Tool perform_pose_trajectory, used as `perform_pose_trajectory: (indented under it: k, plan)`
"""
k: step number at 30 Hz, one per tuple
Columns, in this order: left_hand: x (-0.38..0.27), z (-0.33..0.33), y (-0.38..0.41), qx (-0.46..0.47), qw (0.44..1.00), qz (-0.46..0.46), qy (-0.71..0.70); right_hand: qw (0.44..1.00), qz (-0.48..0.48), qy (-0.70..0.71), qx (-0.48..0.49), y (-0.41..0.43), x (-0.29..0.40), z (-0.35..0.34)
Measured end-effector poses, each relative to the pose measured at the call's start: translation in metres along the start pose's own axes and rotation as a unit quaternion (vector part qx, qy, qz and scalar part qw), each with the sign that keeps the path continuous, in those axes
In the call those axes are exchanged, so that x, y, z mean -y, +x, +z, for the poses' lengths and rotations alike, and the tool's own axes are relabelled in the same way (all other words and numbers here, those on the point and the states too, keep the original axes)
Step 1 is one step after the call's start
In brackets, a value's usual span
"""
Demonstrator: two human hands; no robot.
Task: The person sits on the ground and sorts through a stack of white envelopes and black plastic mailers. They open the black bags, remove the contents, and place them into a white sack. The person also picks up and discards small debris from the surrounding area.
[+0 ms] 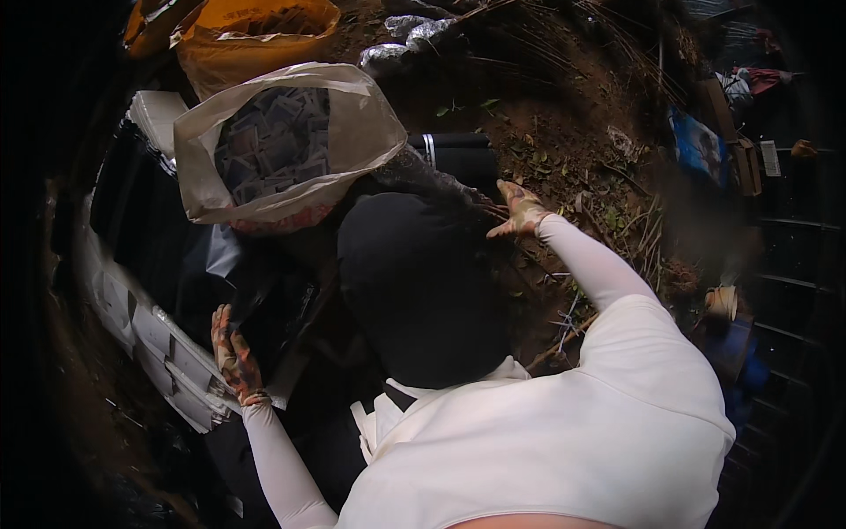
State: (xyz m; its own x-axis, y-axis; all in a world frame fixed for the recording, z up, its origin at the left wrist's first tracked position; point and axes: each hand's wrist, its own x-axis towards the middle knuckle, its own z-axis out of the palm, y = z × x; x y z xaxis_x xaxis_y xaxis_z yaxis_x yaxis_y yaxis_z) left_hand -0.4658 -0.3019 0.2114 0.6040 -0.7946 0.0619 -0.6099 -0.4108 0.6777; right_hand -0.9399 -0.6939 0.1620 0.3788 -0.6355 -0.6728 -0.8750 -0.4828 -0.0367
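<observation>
My left hand (236,362), in a mottled, multicoloured covering, is raised with nothing in it, beside a stack of white sheets or flat packs (155,334). Black plastic sheeting (258,264) lies just beyond its fingers. My right hand (522,210), similarly mottled, is empty with thumb and fingers spread, over leaf-strewn soil (552,155) and near the end of a black roll with white bands (459,153). Between the hands is my knee in black cloth (416,284). A whitish sack (367,142), its mouth wide, holds many small pale-edged flat pieces (274,142).
An orange-yellow sack (264,46) with brown pieces inside stands at the upper left. Silvery wrapped bundles (423,34) lie at the top. Dry twigs (651,244) cover the ground at right, with cardboard boxes (747,165), a blue packet (697,145) and a dark grid (793,281) beyond.
</observation>
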Motion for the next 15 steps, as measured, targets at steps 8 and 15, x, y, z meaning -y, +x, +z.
perform_pose_trajectory:
  k: [8, 15]
  plan:
    - [0.002, 0.003, -0.001, -0.016, 0.984, -0.113, -0.14, 0.994, 0.087, 0.004, 0.059, 0.037, 0.012, 0.016]
    - [0.008, 0.001, 0.006, -0.049, 0.927, -0.126, -0.351, 0.872, -0.12, 0.462, 0.11, -0.074, -0.065, -0.095]
